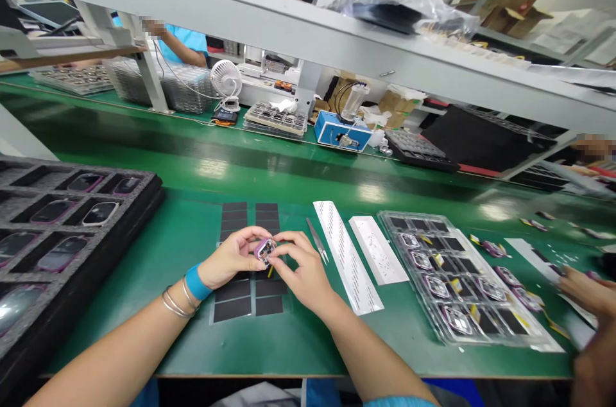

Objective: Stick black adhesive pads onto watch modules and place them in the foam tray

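My left hand (237,251) grips a small purple smartwatch case (264,251) by its edge, its open inner side showing small parts. From the other side, the thumb and fingers of my right hand (301,264) close on the same case. A small yellow tab hangs just below it. Under both hands lie two columns of black rectangular sheets (233,310) on clear backing. Right of my right hand rest a pair of metal tweezers (317,241), a white strip with rows of small dark labels (344,253) and a white block dotted with tiny pieces (378,250).
At left stands a black foam tray (144,185) with watch cases. A clear plastic tray (436,323) of cases sits at right; beyond it, a co-worker's hand (590,294) works near loose purple cases. A fan (226,79) and blue device (341,131) stand behind, under a grey beam (269,25).
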The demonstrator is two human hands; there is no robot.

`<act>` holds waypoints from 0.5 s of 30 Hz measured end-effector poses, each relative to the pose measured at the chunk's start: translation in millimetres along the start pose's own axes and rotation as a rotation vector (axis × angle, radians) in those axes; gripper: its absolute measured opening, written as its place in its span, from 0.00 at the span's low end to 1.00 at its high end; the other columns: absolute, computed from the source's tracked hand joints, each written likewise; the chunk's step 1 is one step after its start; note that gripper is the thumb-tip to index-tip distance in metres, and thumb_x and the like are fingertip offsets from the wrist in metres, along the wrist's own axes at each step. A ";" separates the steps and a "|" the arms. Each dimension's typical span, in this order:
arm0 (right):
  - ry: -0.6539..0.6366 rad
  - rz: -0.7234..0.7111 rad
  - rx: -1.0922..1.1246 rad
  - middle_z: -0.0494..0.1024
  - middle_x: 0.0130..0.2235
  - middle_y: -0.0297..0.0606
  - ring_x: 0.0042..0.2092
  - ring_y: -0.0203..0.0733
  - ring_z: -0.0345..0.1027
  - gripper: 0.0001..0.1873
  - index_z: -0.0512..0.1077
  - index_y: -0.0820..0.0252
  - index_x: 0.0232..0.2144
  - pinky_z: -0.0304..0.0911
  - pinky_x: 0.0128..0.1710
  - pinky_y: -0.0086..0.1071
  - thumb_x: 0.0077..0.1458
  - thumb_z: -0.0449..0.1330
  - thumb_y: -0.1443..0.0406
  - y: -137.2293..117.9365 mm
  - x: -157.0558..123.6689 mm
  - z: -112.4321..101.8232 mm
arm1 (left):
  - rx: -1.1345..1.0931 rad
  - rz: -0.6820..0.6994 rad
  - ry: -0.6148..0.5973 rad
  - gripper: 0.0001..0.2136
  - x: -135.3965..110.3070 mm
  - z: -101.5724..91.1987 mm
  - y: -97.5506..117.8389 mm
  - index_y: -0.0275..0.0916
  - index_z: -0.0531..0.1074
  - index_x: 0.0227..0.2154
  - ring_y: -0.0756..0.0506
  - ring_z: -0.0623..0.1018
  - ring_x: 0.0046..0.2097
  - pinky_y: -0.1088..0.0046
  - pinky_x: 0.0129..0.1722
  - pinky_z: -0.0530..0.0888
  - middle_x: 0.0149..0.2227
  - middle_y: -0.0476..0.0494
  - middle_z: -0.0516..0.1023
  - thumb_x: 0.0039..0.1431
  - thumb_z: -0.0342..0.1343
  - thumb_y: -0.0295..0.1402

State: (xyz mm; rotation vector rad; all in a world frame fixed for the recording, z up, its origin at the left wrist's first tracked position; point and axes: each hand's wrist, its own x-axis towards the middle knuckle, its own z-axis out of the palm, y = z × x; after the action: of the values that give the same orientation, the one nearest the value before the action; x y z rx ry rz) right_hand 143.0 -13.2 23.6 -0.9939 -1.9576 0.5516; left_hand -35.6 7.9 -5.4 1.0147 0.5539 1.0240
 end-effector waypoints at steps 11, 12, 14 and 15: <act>0.032 0.026 0.036 0.74 0.39 0.37 0.44 0.42 0.67 0.03 0.75 0.53 0.29 0.64 0.46 0.38 0.52 0.61 0.67 4.4 -0.8 3.3 | 0.027 0.025 0.009 0.20 0.0 1.9 2.0 0.38 0.72 0.37 0.50 0.74 0.36 0.75 0.36 0.71 0.36 0.48 0.74 0.37 0.67 0.22; 0.026 0.028 0.035 0.74 0.39 0.37 0.45 0.42 0.67 0.03 0.75 0.53 0.29 0.64 0.46 0.38 0.52 0.61 0.67 4.4 -0.7 3.1 | 0.024 0.023 0.011 0.20 0.2 2.0 2.1 0.38 0.72 0.36 0.50 0.74 0.36 0.75 0.36 0.71 0.35 0.48 0.74 0.37 0.67 0.22; 0.020 0.023 0.031 0.74 0.40 0.37 0.45 0.42 0.67 0.03 0.75 0.53 0.29 0.64 0.46 0.38 0.52 0.61 0.67 4.7 -0.5 2.8 | 0.021 0.020 0.012 0.20 0.4 1.9 1.8 0.38 0.72 0.36 0.50 0.74 0.36 0.75 0.36 0.71 0.35 0.48 0.74 0.37 0.67 0.21; 0.023 0.018 0.030 0.74 0.40 0.37 0.45 0.42 0.67 0.03 0.75 0.53 0.29 0.64 0.46 0.38 0.52 0.61 0.67 4.9 -0.5 2.9 | 0.021 0.018 0.012 0.20 0.4 1.6 1.6 0.38 0.72 0.36 0.50 0.73 0.36 0.75 0.36 0.71 0.35 0.48 0.74 0.37 0.67 0.21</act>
State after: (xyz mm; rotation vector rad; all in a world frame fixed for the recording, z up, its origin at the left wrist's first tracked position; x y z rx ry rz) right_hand 142.8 -10.8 18.4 -0.9953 -1.9160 0.5756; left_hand -34.9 7.8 -3.2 1.0341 0.5675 1.0429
